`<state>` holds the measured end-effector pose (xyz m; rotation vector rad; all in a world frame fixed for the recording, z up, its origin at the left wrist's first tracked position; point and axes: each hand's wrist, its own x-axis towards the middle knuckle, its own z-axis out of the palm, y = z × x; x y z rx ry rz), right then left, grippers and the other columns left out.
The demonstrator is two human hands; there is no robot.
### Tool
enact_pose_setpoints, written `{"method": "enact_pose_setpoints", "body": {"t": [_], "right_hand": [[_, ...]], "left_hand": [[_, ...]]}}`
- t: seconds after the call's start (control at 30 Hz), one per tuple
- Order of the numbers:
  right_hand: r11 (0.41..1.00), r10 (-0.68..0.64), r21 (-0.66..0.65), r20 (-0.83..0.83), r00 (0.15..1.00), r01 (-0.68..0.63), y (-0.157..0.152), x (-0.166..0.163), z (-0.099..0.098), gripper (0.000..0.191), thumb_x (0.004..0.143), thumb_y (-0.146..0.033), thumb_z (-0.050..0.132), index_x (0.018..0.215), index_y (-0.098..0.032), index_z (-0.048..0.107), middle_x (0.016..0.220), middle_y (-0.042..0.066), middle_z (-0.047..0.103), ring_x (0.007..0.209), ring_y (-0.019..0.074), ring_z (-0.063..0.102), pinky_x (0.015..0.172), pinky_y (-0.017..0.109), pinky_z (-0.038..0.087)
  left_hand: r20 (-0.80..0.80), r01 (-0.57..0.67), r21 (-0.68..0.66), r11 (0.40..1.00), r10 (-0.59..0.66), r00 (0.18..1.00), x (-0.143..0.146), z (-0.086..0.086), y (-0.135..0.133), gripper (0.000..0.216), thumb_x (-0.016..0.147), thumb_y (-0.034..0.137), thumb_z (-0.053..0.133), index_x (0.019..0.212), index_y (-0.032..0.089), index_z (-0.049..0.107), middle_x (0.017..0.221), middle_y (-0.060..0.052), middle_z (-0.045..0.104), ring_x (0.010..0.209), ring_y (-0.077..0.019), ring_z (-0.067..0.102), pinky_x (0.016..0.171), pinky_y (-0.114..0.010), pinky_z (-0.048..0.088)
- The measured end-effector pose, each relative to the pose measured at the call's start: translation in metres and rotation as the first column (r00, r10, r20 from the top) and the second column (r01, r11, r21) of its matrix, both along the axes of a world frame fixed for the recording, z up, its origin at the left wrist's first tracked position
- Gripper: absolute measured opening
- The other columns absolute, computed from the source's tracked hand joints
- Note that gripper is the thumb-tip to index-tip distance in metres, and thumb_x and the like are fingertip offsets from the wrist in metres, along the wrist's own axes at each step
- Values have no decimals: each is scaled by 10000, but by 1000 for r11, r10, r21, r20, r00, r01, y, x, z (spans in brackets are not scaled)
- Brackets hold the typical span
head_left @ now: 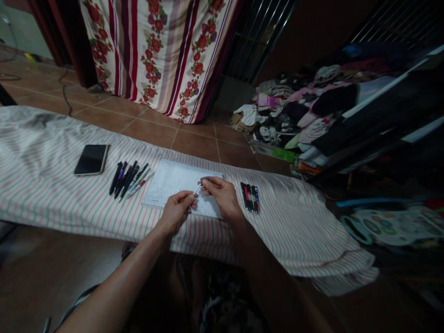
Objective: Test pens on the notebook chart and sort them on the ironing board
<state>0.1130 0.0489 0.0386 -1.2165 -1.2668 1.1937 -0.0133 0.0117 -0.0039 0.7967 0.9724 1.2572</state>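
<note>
Both hands meet over a white notebook [173, 180] that lies on a pink-striped cloth [52, 189]. My left hand [176, 210] and my right hand [222, 194] are each closed in a pinch on the two ends of a thin white pen [197, 188]. Left of the notebook lies a row of several dark pens [129, 179]. Right of my right hand lies a smaller group of pens [250, 196], red, black and blue.
A dark phone [91, 159] lies on the cloth at the left. A floral striped curtain [163, 51] hangs behind on the tiled floor. A pile of clothes [305, 111] and a shelf fill the right side. A plastic toy [391, 226] sits low right.
</note>
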Motion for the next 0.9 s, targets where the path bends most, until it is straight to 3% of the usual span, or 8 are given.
{"method": "enact_pose_setpoints", "body": {"t": [0.2, 0.33, 0.43, 0.57, 0.67, 0.8, 0.9], "right_hand": [[999, -38, -39, 7, 999, 38, 0, 8, 2, 316, 629, -350, 687, 895, -181, 659, 788, 39, 693, 690, 128, 620, 585, 224, 457], [975, -220, -11, 76, 973, 221, 17, 38, -11, 263, 646, -326, 647, 857, -169, 633, 739, 26, 672, 597, 104, 583, 545, 215, 441], [941, -333, 38, 278, 901, 337, 33, 64, -28, 210, 662, -302, 597, 816, -162, 623, 666, 11, 642, 552, 110, 563, 515, 218, 424], [964, -233, 84, 721, 652, 252, 44, 75, -41, 160, 691, -285, 557, 771, -180, 647, 692, 22, 661, 650, 148, 600, 571, 234, 410], [978, -168, 79, 847, 505, 192, 47, 67, -44, 183, 719, -331, 552, 771, -192, 659, 767, 39, 685, 749, 171, 616, 621, 245, 399], [986, -105, 33, 885, 454, 164, 54, 53, -47, 220, 713, -373, 579, 775, -179, 663, 820, 81, 692, 833, 208, 618, 677, 270, 397], [978, -125, 20, 852, 508, 206, 60, 49, -50, 152, 658, -295, 628, 736, -168, 663, 860, 119, 684, 899, 247, 602, 733, 303, 388]], "left_hand": [[10, -24, 5, 1000, 24, 1000, -1, -1, 2, 223, 650, 311, 677, 769, 123, 679, 588, -19, 608, 557, -93, 528, 525, -202, 357], [25, -42, -27, 999, 43, 999, -2, -1, 2, 214, 656, 293, 672, 779, 118, 671, 593, -18, 610, 556, -88, 531, 528, -197, 357], [32, -40, -42, 998, 41, 999, -2, -1, 2, 204, 662, 281, 665, 775, 111, 665, 586, -15, 607, 543, -80, 526, 522, -191, 354], [39, -37, -62, 997, 40, 998, 0, -1, 2, 200, 658, 279, 668, 765, 110, 662, 571, -11, 602, 525, -74, 520, 516, -188, 352], [53, -32, -61, 998, 36, 998, 1, -4, 3, 206, 650, 287, 674, 760, 114, 658, 572, -11, 602, 524, -75, 521, 511, -188, 350], [43, -13, -59, 998, 16, 999, 1, -6, 4, 219, 646, 296, 676, 769, 115, 657, 579, -13, 604, 535, -82, 531, 515, -191, 353], [26, -9, -49, 999, 10, 1000, 1, -5, 4, 225, 643, 302, 677, 763, 112, 660, 579, -17, 604, 535, -83, 530, 516, -191, 351]]}}
